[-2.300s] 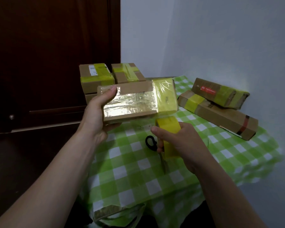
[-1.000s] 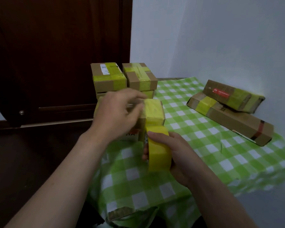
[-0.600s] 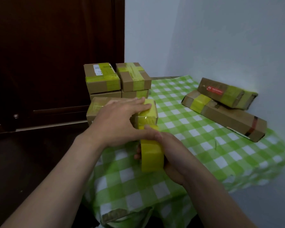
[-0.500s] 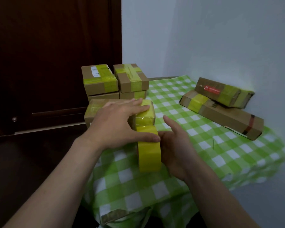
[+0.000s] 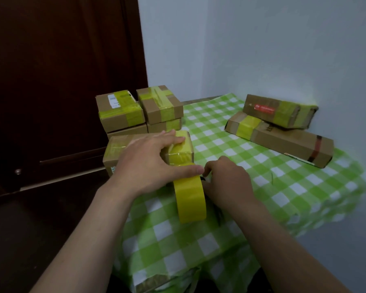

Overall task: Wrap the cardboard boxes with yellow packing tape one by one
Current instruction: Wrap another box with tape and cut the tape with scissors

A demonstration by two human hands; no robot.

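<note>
The desk (image 5: 283, 187), in green-checked cloth, is cornered by a white wall (image 5: 262, 49) and dark door (image 5: 61, 81). The box (image 5: 116, 153) sits at its left edge, with the left hand (image 5: 148, 166) flat on it and the thumb on the upright tape roll (image 5: 190, 199). Beside the roll the right hand (image 5: 226, 182) is curled (grasp indiscernible).

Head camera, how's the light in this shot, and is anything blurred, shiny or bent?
Head view: dim, soft light, the door nearly black; a greenish glow on the wall beside the top right-hand box; mild sheen on the cross-taped box; the tablecloth looks smeared at its right edge; the door edge leans, a wide-angle bend.
</note>
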